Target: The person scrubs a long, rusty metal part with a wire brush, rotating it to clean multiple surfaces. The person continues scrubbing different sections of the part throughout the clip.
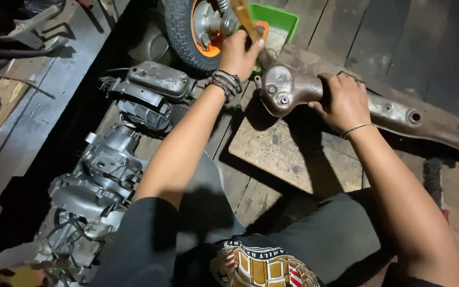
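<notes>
Two hands busy here, both around the rusty exhaust point(293, 91), which lies across a wood board point(288, 154) on the plank floor. My right hand point(343, 102) is clamped over the pipe just behind its bulbous end, pinning it down. My left hand point(238, 53) grips a wooden handle point(245, 18) raised beyond that end, near the wheel point(187, 32). Looks like I'm mid-strike or scraping rust. Next move needs a steady pin and aim clear of my fingers. Engine point(112, 159) sits left of the exhaust.
</notes>
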